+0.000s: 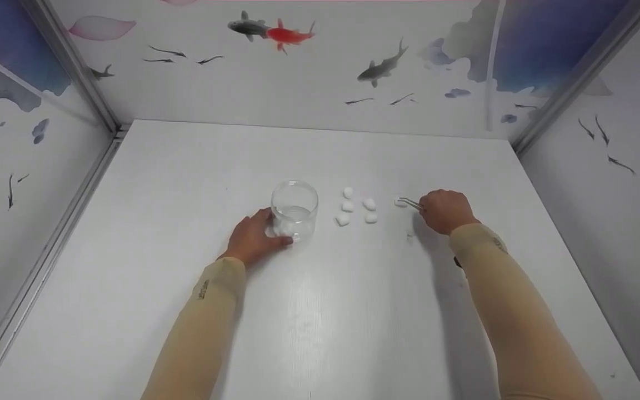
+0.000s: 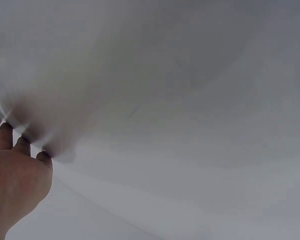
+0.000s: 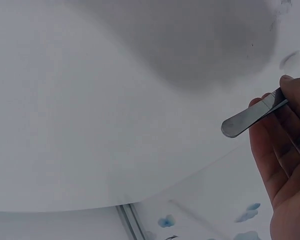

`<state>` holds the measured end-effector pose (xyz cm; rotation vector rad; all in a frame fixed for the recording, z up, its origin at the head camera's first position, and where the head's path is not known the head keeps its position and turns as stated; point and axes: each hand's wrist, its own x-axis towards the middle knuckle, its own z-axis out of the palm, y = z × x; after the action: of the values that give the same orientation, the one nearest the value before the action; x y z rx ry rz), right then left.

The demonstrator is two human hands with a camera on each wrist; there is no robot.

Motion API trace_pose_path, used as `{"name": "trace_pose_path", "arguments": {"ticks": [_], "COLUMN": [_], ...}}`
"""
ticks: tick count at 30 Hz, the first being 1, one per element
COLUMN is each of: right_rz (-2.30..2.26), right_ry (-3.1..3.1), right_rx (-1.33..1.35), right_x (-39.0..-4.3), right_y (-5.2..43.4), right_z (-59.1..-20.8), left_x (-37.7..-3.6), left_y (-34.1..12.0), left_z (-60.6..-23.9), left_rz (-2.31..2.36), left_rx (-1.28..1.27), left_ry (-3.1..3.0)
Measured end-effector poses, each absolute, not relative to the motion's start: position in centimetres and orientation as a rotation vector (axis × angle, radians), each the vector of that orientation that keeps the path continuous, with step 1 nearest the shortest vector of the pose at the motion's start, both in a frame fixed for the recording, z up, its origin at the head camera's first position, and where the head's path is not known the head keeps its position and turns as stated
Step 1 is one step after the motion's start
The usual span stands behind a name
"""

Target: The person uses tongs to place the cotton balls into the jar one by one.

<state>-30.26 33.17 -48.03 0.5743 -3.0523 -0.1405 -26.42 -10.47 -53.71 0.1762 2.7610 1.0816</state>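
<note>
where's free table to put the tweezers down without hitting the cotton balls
Bare table lies between the two forearms, and behind the jar toward the back wall. It is crowded between the jar and the right hand, where loose cotton balls lie.

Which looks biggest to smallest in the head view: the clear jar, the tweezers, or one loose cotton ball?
1. Clear jar, by far.
2. Tweezers and a loose cotton ball look too alike to rank; the right hand hides part of the tweezers.

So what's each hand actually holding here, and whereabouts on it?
The right hand pinches metal tweezers partway along their length, tips at a cotton ball. The left hand grips the clear jar low on its side.
</note>
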Motion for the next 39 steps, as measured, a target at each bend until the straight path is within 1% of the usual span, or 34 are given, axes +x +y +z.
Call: {"name": "trace_pose_path", "arguments": {"ticks": [19, 31, 39], "right_rz": [-0.198, -0.226, -0.156], "right_ry": [-3.007, -2.902, -2.830], "right_rx": [0.579, 0.626, 0.729], "right_x": [-30.4, -30.1, -29.8], "right_y": [32.8, 32.2, 30.8], "right_z": [-48.7, -47.4, -46.6], "left_x": [-26.4, -26.4, -26.3], "left_y": [-10.4, -10.4, -10.5], "left_z": [-53.7, -53.6, -53.6], "left_rz": [1.058, 1.051, 1.066], "left_rx": [0.172, 0.172, 0.207], "left_ry": [2.754, 2.762, 2.768]}}
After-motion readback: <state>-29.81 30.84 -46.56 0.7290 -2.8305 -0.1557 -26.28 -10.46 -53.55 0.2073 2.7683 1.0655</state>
